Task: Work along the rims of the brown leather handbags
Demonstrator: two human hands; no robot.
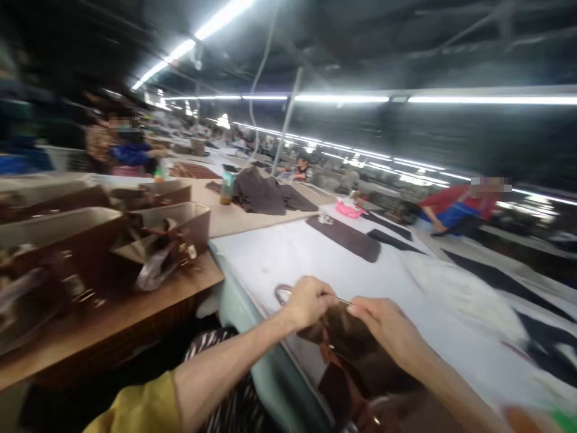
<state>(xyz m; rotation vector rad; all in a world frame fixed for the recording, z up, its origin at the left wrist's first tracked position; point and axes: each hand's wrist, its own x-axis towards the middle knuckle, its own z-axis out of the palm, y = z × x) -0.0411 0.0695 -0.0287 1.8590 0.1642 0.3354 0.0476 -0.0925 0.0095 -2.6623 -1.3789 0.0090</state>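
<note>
Both my hands meet over the near part of the white-covered table (pixel 270 252). The top edge of a brown bag piece (pixel 356 343) is pinched in the fingers of my left hand (pixel 311 300). My right hand (pixel 383 325) pinches the same edge a little to the right, with a short stretch of it showing between the hands. Below them the dark brown material hangs down with reddish-brown straps and small metal parts, blurred. A thin brown loop (pixel 283 294) lies just left of my left hand.
Brown bags (pixel 180 231) stand on a wooden table (pixel 198 279) at the left. Dark pieces (pixel 259 191), a bottle (pixel 226 187), a brown panel (pixel 345 237) and a pink item (pixel 349 208) lie farther back. People (pixel 460 207) work at the right and left.
</note>
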